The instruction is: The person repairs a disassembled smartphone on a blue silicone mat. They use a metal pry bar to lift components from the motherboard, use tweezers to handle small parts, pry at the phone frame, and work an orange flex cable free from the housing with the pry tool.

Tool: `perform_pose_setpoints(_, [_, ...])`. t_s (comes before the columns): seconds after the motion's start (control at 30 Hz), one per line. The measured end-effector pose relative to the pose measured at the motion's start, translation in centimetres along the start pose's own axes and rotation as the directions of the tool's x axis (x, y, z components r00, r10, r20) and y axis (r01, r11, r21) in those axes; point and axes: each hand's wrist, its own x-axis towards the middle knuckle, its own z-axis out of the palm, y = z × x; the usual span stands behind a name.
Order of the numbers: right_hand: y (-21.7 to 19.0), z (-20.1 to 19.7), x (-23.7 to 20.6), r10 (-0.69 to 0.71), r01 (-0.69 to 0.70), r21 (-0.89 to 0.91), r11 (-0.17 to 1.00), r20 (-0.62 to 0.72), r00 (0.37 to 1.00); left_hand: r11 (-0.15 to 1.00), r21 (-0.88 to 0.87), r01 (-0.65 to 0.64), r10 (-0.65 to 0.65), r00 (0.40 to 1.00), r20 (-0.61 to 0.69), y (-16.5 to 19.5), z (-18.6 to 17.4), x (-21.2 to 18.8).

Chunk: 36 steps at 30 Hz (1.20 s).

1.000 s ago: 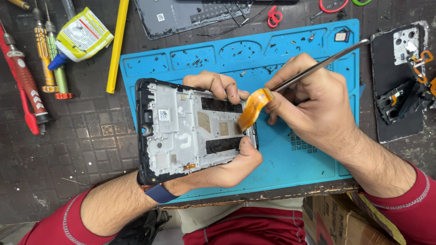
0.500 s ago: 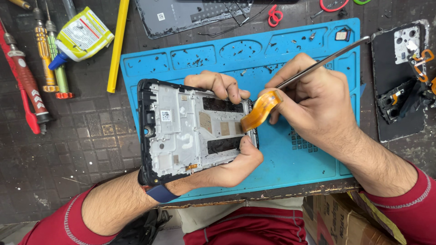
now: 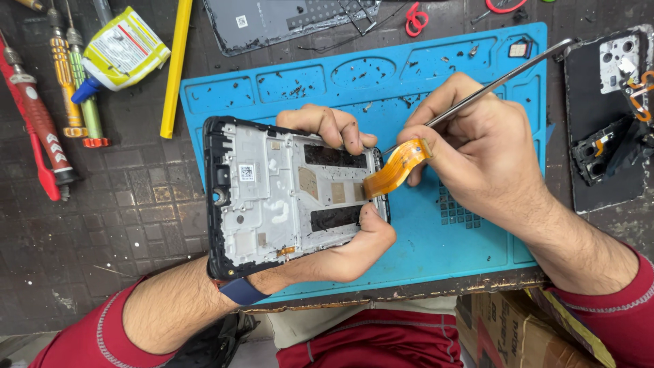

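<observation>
Left hand (image 3: 327,252) clamps the phone frame (image 3: 286,194) by both long edges, thumb on the near one. Right hand (image 3: 477,150) pinches metal tweezers (image 3: 504,76), tips at the orange flex cable (image 3: 396,167). Progress, judging: one flex end lifted off the frame, other end still attached. One blue mat (image 3: 477,232) underneath; beyond it one back cover (image 3: 272,20); far left three screwdrivers (image 3: 65,75), one glue bottle (image 3: 122,51).

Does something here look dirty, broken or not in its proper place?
Yes. The blue mat is littered with dark crumbs, mostly in its upper trays, and its front edge looks worn. The orange flex cable sticks out loose from the opened phone frame, pinched in the right hand.
</observation>
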Motion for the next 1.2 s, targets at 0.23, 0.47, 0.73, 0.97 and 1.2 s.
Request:
perform_pose_setpoints(0.23, [0.5, -0.5, 0.1, 0.030, -0.038, 0.137, 0.990, 0.057, 0.998, 0.999, 0.046, -0.002, 0.002, 1.000, 0.001, 0.1, -0.1, 0.2])
perform_pose_setpoints(0.47, [0.6, -0.9, 0.1, 0.046, -0.056, 0.211, 0.976, 0.054, 0.998, 0.999, 0.037, 0.024, -0.024, 1.000, -0.002, 0.1, 0.0, 0.0])
perform_pose_setpoints(0.73, [0.5, -0.7, 0.1, 0.039, -0.046, 0.137, 0.990, 0.052, 0.998, 1.000, 0.002, -0.021, 0.021, 1.000, -0.017, 0.1, -0.1, 0.2])
perform_pose_setpoints(0.97, [0.8, -0.4, 0.2, -0.083, 0.086, 0.162, 0.983, -0.027, 0.996, 0.995, 0.091, -0.032, 0.032, 0.999, 0.002, 0.1, -0.3, 0.0])
perform_pose_setpoints(1.2, [-0.3, -0.1, 0.1, -0.235, 0.235, 0.064, 0.970, -0.011, 0.972, 0.999, 0.035, -0.012, 0.012, 1.000, -0.006, 0.2, -0.5, 0.1])
